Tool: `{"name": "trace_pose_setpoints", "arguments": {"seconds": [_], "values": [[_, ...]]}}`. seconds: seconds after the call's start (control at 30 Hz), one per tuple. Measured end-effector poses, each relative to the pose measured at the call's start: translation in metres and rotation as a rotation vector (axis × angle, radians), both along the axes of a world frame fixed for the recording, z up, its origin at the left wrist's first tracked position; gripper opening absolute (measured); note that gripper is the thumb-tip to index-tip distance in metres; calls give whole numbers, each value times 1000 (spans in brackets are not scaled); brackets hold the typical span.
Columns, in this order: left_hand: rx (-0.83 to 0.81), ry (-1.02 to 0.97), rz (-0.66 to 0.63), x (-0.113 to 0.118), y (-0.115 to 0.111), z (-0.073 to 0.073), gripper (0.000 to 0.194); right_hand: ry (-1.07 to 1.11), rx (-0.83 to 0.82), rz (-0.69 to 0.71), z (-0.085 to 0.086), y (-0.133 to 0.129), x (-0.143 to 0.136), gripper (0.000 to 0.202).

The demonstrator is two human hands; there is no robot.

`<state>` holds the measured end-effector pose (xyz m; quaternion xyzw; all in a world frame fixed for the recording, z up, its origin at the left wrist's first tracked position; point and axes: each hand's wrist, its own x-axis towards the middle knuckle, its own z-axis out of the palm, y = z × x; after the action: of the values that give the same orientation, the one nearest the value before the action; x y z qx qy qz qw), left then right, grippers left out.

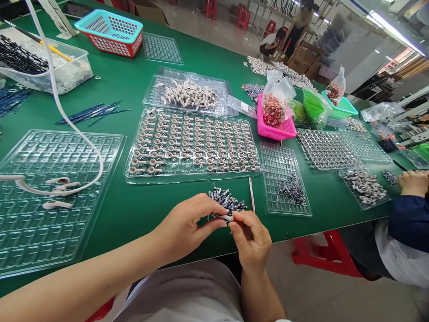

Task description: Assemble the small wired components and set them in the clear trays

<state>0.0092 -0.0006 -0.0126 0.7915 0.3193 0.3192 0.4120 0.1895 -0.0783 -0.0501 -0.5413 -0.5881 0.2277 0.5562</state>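
Observation:
My left hand (192, 223) is closed in a pinch on a small white earbud housing (227, 217) near the table's front edge. The fingertips of my right hand (254, 239) are pinched together at the right end of the same housing; any smaller part between them is hidden. Just behind my fingers lies a pile of small dark circuit pieces with fine wires (225, 197). Beyond that pile, a clear tray (187, 178) carries rows of white earbud housings, with several bare slots along its near side. To the right of the pile lies a thin flat stick (251, 195).
Loose white housings (191, 95) are heaped on stacked trays behind. A clear tray (83, 232) with several housings lies left, under a white cable (62, 107). Right stand a smaller tray (268, 203) of wired parts and a pink basket (271, 133). A co-worker's hand (414, 182) is far right.

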Motion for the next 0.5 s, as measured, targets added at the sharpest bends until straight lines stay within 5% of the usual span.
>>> {"name": "trace_pose_setpoints", "arguments": {"seconds": [0.5], "values": [[90,-89,-51,1,4,-2,10,-53,50,-1,-1,1,0,21]]}}
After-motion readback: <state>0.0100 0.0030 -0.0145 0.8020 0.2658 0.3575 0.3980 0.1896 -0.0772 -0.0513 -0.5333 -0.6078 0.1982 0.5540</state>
